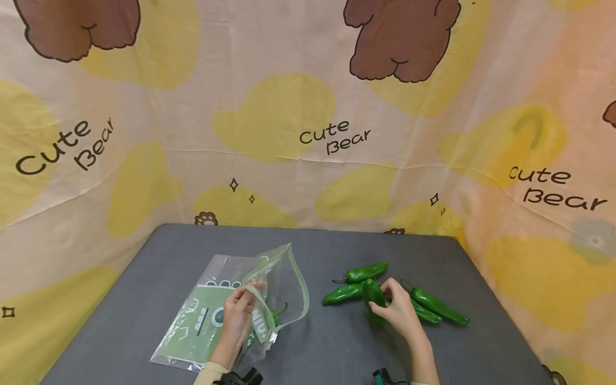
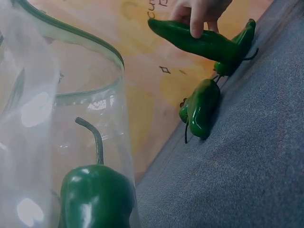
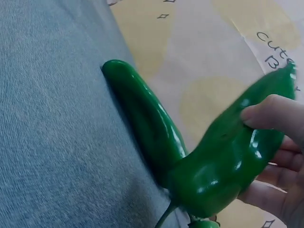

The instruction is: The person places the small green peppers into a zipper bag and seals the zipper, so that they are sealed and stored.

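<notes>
My left hand (image 1: 236,318) pinches the rim of a clear zip bag (image 1: 190,326) printed in green, its mouth gaping toward the right. Inside the bag is a green pepper (image 2: 97,194), its curved stem pointing up toward the mouth. My right hand (image 1: 400,311) grips another green pepper (image 3: 228,152) between thumb and fingers; the left wrist view shows this pepper raised off the table. Around that hand lie more green peppers, among them one at the back (image 1: 368,272), one to the left (image 1: 343,294) and one to the right (image 1: 440,306).
A dark grey table (image 1: 317,353) carries the bag and the peppers. Behind it and along both sides hangs a cloth backdrop (image 1: 269,176) with bears, yellow patches and lettering. A small white zip slider (image 1: 273,338) sits at the bag's near corner.
</notes>
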A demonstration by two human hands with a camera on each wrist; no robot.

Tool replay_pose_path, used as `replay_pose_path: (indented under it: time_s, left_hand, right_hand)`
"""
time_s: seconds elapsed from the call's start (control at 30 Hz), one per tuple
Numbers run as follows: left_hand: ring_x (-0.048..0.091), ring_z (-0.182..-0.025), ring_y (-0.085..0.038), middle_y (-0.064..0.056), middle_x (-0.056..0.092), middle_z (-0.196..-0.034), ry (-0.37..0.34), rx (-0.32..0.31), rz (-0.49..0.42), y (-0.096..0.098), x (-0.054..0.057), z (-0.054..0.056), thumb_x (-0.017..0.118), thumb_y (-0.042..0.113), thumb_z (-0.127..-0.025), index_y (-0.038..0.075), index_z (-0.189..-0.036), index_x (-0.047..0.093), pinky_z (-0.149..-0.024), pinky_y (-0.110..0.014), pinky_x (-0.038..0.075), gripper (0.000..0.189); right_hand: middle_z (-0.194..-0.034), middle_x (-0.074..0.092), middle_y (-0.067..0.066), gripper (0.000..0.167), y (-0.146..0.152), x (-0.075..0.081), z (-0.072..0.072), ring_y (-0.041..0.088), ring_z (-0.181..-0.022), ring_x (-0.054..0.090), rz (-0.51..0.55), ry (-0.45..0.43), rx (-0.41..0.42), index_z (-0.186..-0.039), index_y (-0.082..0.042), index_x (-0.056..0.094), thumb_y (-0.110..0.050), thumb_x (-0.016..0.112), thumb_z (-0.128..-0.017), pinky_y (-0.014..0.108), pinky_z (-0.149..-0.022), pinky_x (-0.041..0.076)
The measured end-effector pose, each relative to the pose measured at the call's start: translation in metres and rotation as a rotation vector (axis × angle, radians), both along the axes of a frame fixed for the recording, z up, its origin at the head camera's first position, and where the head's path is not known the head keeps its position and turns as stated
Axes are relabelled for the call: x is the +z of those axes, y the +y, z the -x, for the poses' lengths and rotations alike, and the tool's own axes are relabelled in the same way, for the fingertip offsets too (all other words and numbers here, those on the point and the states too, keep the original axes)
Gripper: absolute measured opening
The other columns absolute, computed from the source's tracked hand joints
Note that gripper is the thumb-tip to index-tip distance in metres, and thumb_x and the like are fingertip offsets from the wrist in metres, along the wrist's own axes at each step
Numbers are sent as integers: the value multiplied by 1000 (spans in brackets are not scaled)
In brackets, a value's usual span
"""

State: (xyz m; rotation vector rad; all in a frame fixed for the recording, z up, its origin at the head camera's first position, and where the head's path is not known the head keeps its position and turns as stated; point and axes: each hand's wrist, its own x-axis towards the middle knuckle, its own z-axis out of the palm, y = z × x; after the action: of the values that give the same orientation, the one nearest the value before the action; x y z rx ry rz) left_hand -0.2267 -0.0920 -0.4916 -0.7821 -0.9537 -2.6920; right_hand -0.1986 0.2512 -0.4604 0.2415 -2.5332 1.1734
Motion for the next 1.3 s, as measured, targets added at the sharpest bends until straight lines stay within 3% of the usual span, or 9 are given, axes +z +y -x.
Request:
replay_pose_path:
  time_s: [0.13,0.27,0.4,0.5,0.63,1.0,1.3]
  left_hand:
    - [59,-97,-21,-11,65,-99,-8,-2,9,0,1,0,26,-16,-92,1,-99,65,-88,-25,44,44]
    - [59,-97,-21,-11,65,-100,-12,-6,17,-1,0,0,26,-16,-92,1,-99,65,-88,-25,44,43]
    - [59,-98,-20,-10,64,-100,-6,-8,41,-1,-2,-2,27,-15,-92,1,-100,65,-88,-25,44,43]
    - [59,-98,-20,-10,65,-100,-14,0,49,-1,-3,-3,28,-14,-92,1,-100,65,-88,-26,44,41]
    - [59,-98,-21,-11,65,-100,-18,0,40,0,-3,-5,28,-15,-92,1,-99,65,-89,-27,43,41]
    - [59,-98,-21,-10,65,-100,-9,-15,28,3,-1,-2,27,-15,-92,2,-99,66,-90,-28,42,43]
    - [58,-100,-22,-11,64,-100,1,-30,19,4,-2,-3,25,-16,-92,1,-98,65,-92,-30,40,44]
  right_hand:
    - [-74,40,4,40,-3,-2,1,26,-68,42,48,89,11,-76,-7,38,5,74,-65,24,-50,41]
    - [-71,39,4,42,-7,-1,0,22,-65,39,78,131,18,-75,-5,36,7,74,-64,21,-46,37]
    - [-66,36,9,41,-17,12,-10,21,-61,37,109,138,22,-73,1,35,12,74,-63,22,-45,33]
    - [-64,38,10,41,-19,9,-10,19,-57,38,103,148,30,-70,-1,37,9,76,-62,22,-45,33]
    - [-64,46,-1,40,-13,-5,-2,12,-52,40,75,165,26,-68,-9,42,2,80,-60,20,-45,35]
    - [-69,55,-3,37,-17,-2,1,12,-65,59,192,128,41,-65,-7,45,1,81,-60,24,-54,53]
    - [-60,39,9,42,-29,-4,0,13,-55,42,196,98,75,-66,0,38,-4,80,-64,23,-44,47]
